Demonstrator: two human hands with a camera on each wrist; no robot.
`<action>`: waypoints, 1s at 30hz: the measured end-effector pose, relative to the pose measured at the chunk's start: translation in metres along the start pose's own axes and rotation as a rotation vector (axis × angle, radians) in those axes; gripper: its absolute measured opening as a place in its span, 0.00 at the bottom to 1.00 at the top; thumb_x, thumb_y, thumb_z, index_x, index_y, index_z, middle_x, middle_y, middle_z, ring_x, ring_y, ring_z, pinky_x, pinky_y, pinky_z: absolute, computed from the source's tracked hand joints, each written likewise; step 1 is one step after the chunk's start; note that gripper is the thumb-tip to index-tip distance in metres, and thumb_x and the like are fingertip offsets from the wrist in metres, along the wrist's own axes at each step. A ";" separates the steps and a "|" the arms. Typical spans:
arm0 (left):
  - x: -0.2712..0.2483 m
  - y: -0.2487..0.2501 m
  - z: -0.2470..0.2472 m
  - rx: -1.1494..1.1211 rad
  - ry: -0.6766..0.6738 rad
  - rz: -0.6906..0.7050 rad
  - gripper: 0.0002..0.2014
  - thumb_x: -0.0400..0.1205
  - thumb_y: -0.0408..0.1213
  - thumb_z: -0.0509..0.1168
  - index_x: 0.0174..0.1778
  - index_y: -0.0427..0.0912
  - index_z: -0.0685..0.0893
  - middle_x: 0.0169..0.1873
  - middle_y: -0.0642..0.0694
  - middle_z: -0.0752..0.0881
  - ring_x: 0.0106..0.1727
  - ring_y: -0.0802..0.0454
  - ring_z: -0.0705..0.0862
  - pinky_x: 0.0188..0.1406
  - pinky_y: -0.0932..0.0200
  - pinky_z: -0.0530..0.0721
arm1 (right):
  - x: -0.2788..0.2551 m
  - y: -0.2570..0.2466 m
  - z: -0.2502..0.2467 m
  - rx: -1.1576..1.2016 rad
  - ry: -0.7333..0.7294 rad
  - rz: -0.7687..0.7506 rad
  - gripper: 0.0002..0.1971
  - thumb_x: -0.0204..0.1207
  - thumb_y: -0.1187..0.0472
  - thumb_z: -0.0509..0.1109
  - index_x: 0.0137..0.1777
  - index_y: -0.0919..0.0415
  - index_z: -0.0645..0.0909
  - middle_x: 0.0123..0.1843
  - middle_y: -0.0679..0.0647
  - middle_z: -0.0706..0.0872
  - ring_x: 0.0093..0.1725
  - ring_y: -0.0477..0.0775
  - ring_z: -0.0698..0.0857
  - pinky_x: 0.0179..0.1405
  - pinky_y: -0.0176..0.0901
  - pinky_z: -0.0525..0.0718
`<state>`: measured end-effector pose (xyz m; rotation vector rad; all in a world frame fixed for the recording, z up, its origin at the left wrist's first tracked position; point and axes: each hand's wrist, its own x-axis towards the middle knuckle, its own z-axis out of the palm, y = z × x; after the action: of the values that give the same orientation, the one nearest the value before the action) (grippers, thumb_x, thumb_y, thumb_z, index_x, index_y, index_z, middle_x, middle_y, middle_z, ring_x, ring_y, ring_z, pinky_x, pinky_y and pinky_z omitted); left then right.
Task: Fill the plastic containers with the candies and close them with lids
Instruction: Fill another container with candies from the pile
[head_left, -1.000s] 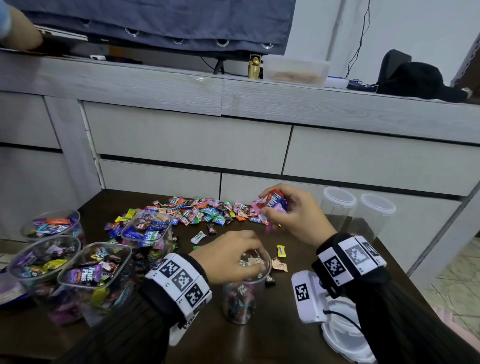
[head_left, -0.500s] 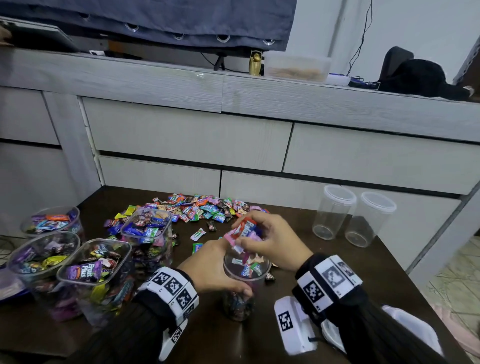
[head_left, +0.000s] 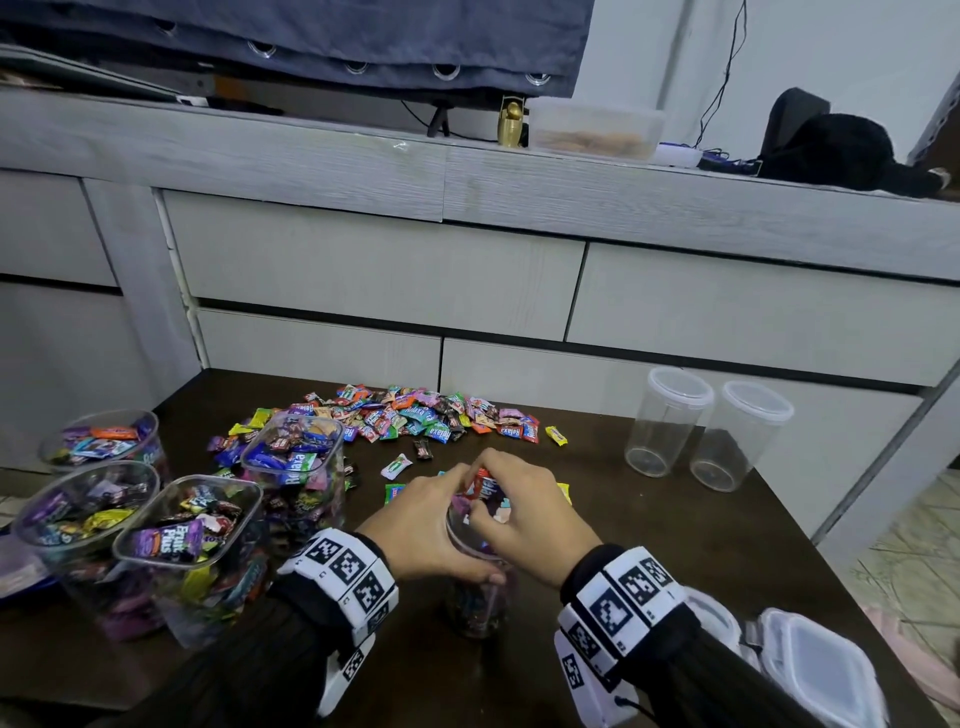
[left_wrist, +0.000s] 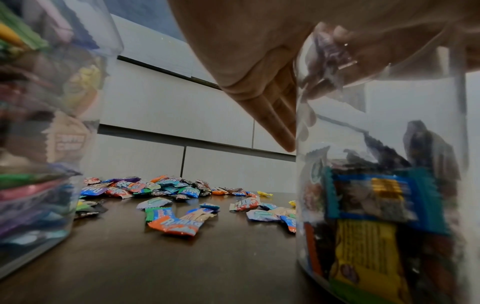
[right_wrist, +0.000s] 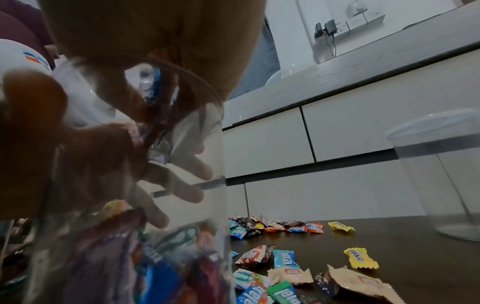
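A round clear container (head_left: 479, 603), partly filled with wrapped candies, stands on the dark table (head_left: 623, 530). My left hand (head_left: 457, 525) grips its upper wall, fingers curled round it. My right hand (head_left: 493, 501) pinches a bunch of candies (head_left: 485, 487) right at the container's mouth. In the left wrist view the container (left_wrist: 376, 185) shows candies in its lower half. In the right wrist view the held candies (right_wrist: 150, 88) hang just inside the rim of the container (right_wrist: 130, 195). The loose candy pile (head_left: 415, 415) lies behind the hands.
Several filled open containers (head_left: 192, 545) stand at the left, one more (head_left: 296, 457) beside the pile. Two empty lidded containers (head_left: 667, 421) stand at the right rear. White lids (head_left: 810, 670) lie at the front right. A grey cabinet (head_left: 363, 275) borders the table's far edge.
My right hand has carried a handful of candies from the pile back and down to the container's mouth. My left hand has shifted from the container's top to its side.
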<state>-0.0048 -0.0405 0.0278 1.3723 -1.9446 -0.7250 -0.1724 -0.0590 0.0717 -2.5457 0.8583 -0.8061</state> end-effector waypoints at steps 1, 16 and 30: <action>0.000 0.000 0.000 -0.009 -0.002 0.002 0.42 0.52 0.69 0.80 0.59 0.59 0.76 0.49 0.66 0.87 0.53 0.70 0.85 0.55 0.57 0.85 | 0.000 0.000 0.000 0.022 0.010 0.010 0.09 0.73 0.64 0.68 0.52 0.63 0.77 0.46 0.53 0.81 0.45 0.49 0.78 0.45 0.36 0.74; -0.005 -0.009 0.003 -0.374 -0.027 0.008 0.55 0.57 0.84 0.59 0.75 0.52 0.72 0.65 0.53 0.86 0.67 0.59 0.83 0.66 0.59 0.81 | -0.002 0.018 -0.010 0.896 0.372 0.326 0.10 0.74 0.78 0.67 0.45 0.63 0.82 0.44 0.57 0.88 0.49 0.54 0.87 0.50 0.40 0.86; 0.031 -0.085 0.028 0.575 -0.174 -0.811 0.49 0.82 0.67 0.54 0.85 0.40 0.36 0.84 0.37 0.33 0.85 0.40 0.32 0.82 0.34 0.40 | -0.012 0.113 0.062 -0.370 -0.456 0.773 0.44 0.81 0.41 0.59 0.84 0.56 0.34 0.85 0.54 0.34 0.84 0.57 0.37 0.81 0.61 0.46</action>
<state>0.0170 -0.0938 -0.0474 2.5977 -1.7566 -0.6606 -0.1928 -0.1297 -0.0344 -2.2026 1.7510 0.1749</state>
